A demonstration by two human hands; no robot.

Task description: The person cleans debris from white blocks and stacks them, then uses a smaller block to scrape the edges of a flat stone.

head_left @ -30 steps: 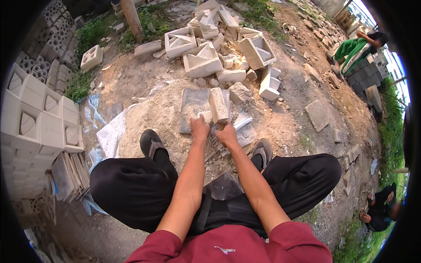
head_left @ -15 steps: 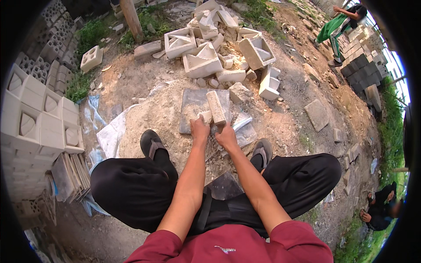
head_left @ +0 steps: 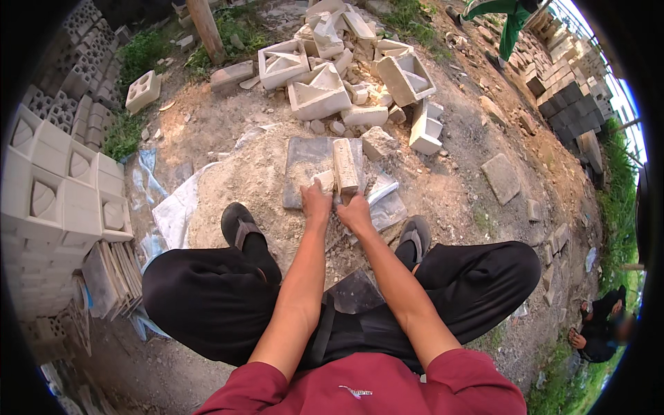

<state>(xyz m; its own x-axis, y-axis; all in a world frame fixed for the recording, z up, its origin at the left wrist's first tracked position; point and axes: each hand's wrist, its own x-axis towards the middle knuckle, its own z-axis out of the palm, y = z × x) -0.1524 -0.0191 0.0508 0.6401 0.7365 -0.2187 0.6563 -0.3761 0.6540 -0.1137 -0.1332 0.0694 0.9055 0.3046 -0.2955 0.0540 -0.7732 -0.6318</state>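
My left hand (head_left: 317, 200) is closed on a pale broken block piece (head_left: 324, 180), holding it at the near part of a dark flat slab (head_left: 299, 155). Just right of it, my right hand (head_left: 354, 211) is closed around the near end of a dusty, oblong, mallet-like block (head_left: 344, 164). Its long body points away from me above the slab, beside the pale piece. My fingers hide the gripped end, so whether it has a separate handle is unclear. Pale crumbs and powder (head_left: 252, 169) lie on the slab's left side and heap around it.
Broken hollow blocks (head_left: 319, 93) are piled beyond the slab. Stacked pale blocks (head_left: 83, 200) stand at left, above leaning thin boards (head_left: 111, 277). A wooden post (head_left: 206, 31) rises at far left. One person (head_left: 508, 28) is at far right, another (head_left: 600, 328) at near right.
The mallet-like block has shifted slightly left and turned straighter, closer to the pale piece. My left hand stays nearly still. The person at far right has moved farther up toward the picture's edge.
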